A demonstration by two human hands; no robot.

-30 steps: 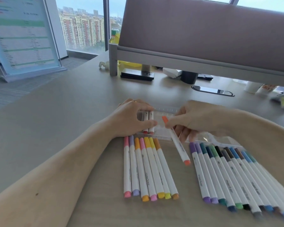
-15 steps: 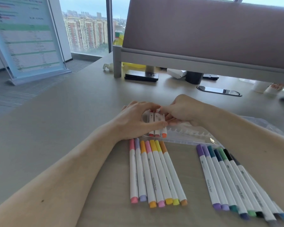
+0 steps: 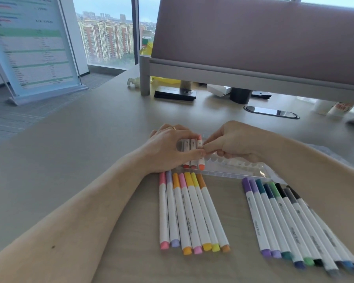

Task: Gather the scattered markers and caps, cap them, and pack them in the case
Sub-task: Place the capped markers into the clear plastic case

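A clear plastic marker case (image 3: 233,167) lies on the desk with scalloped slots. Three capped markers sit in its left end; the rightmost is the orange-capped marker (image 3: 200,158). My left hand (image 3: 168,150) lies over the case's left end, thumb across the three markers. My right hand (image 3: 231,142) pinches the top part of the orange-capped marker with curled fingers. In front lie a row of several warm-coloured capped markers (image 3: 190,213) and, to the right, a row of several purple, green, black and blue capped markers (image 3: 290,225).
A desk divider panel (image 3: 253,43) rises behind the case, with a black device (image 3: 175,94), a dark cup (image 3: 240,95) and a cable grommet (image 3: 271,112) beneath it. A sign board (image 3: 29,48) stands on the floor at far left. Crinkled clear plastic (image 3: 331,149) lies right.
My right hand carried the orange-capped marker from above the desk into the case, beside the two markers there. My left hand stayed on the case. The view shifted slightly.
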